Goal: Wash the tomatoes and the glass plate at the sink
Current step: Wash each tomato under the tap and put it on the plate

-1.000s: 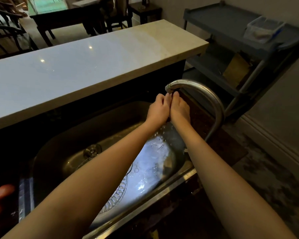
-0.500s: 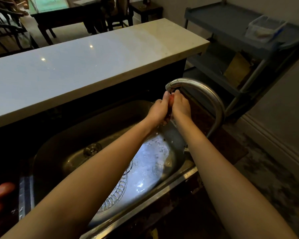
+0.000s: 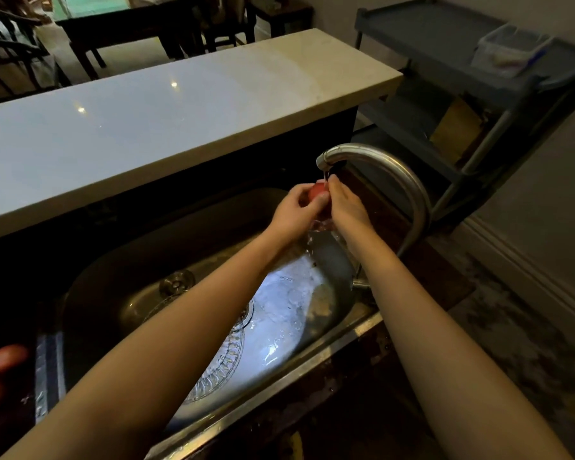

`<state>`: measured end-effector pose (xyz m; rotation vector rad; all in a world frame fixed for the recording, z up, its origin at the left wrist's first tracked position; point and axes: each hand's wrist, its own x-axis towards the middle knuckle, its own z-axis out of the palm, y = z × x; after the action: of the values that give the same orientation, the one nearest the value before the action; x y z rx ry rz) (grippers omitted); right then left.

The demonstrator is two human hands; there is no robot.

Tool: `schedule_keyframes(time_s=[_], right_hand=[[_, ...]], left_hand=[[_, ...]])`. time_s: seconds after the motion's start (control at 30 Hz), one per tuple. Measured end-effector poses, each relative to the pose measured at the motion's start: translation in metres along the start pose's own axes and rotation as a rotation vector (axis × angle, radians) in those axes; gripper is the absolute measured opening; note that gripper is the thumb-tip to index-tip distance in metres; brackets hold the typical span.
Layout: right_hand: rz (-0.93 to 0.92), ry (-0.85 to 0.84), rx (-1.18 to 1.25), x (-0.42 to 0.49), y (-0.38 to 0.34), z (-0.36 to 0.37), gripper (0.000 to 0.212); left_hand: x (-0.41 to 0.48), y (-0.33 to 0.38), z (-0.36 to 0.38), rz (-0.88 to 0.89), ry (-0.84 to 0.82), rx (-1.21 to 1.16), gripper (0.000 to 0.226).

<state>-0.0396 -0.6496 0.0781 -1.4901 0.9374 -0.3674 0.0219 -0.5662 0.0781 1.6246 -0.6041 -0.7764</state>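
A red tomato (image 3: 316, 191) is held between my left hand (image 3: 296, 212) and my right hand (image 3: 344, 204), just under the spout of the curved steel tap (image 3: 379, 161). Water runs from the spout over the tomato and splashes down into the steel sink (image 3: 113, 277). A patterned glass plate (image 3: 226, 363) lies on the sink bottom, partly hidden by my left forearm. Other tomatoes (image 3: 5, 358) lie in the dark at the far left, beside the sink.
A long pale stone counter (image 3: 166, 104) runs behind the sink. A grey shelf cart (image 3: 445, 38) with a clear plastic tub (image 3: 508, 49) stands at the right. Dark chairs and a table (image 3: 123, 21) are beyond the counter. The sink drain (image 3: 176, 282) is at the back.
My hands have dropped slightly below the spout and spread apart, so the red tomato between them now shows. Water still runs over them.
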Motion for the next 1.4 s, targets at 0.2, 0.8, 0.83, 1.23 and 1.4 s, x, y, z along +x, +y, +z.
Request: schedule_keyframes(time_s=[0.2, 0.8, 0.83, 1.23, 1.4], right_hand=[[-0.175, -0.257, -0.107, -0.011, 0.013, -0.008, 0.032], [0.364, -0.251, -0.231, -0.023, 0.046, 0.018, 0.047], [0.393, -0.272, -0.246, -0.023, 0.050, 0.019, 0.047], [0.533, -0.429, -0.436, -0.021, 0.083, 0.064, 0.049], [0.542, -0.555, -0.580, -0.028, 0.097, 0.108, 0.045]], left_hand=[[-0.003, -0.011, -0.021, 0.261, 0.060, 0.415, 0.047], [-0.016, -0.038, -0.049, -0.083, -0.273, 0.727, 0.038], [-0.018, -0.042, -0.050, -0.111, -0.287, 0.714, 0.039], [-0.045, -0.087, -0.080, -0.403, -0.327, 0.525, 0.041], [-0.074, -0.120, -0.108, -0.527, -0.214, 0.362, 0.038]])
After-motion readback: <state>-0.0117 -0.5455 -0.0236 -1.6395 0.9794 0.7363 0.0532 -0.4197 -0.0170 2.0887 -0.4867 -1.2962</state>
